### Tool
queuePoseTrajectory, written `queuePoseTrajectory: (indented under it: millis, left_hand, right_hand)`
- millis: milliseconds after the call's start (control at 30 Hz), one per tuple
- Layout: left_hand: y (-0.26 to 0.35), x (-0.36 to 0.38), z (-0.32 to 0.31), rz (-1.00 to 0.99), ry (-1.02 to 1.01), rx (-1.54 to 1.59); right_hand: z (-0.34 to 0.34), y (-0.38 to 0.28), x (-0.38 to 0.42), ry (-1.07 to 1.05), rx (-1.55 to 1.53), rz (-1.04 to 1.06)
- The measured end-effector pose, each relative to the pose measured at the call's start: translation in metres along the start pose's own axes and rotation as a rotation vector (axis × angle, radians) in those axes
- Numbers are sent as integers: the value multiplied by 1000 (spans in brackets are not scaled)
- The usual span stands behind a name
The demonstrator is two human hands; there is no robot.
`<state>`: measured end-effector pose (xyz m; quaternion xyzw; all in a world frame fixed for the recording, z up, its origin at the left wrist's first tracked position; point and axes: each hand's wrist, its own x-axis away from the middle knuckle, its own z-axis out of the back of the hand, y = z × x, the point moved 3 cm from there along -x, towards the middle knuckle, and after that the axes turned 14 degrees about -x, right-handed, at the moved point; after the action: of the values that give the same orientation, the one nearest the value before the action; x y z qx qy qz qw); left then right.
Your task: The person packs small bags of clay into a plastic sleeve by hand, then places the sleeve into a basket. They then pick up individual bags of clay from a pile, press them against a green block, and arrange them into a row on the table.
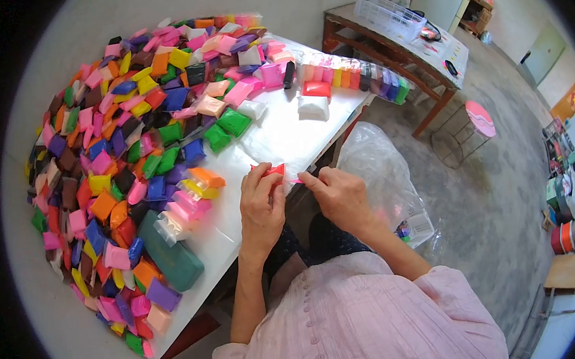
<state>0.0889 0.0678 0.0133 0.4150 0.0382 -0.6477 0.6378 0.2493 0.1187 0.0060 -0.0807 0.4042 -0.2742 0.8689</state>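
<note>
My left hand (pixel 262 200) is closed on a small red packet (pixel 275 170) above the white table's (pixel 232 237) front edge. Just to its right, my right hand (pixel 342 196) pinches a small pink thing (pixel 296 181), too small to make out, close to the packet's right end. Left of my hands lies a short row of orange, yellow and pink packets (pixel 194 198). Farther back are a red packet (pixel 316 89), a white packet (pixel 313 106) and a clear-wrapped strip of several coloured packets (pixel 354 78). A black object (pixel 288 74) stands near that strip.
A large heap of coloured packets (pixel 104 163) covers the table's left side, with a dark green case (pixel 169 252) at its front. A clear plastic bag (pixel 374 159) hangs or stands at right. Beyond are a stool (pixel 479 119) and another table (pixel 447 54) bearing a plastic basket (pixel 389 19).
</note>
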Motion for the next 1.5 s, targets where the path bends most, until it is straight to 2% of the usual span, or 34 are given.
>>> queuePoseTrajectory:
  millis: [233, 433, 700, 867, 1133, 1500]
  left_hand:
    - [-1, 2, -2, 3, 9, 4]
    - [0, 1, 4, -9, -49, -9]
    - [-3, 2, 18, 15, -150, -213]
    - [-11, 3, 19, 20, -137, -91]
    - [-14, 2, 18, 62, -149, -28]
    - [-15, 2, 16, 87, -112, 9]
  right_hand:
    - [-1, -13, -10, 60, 62, 63]
    - [-5, -12, -13, 31, 78, 81]
    - [-11, -7, -19, 18, -105, 43]
    - [-10, -2, -20, -35, -280, 3]
    - [-13, 5, -26, -109, -432, 67]
    - [-13, 11, -34, -201, -531, 90]
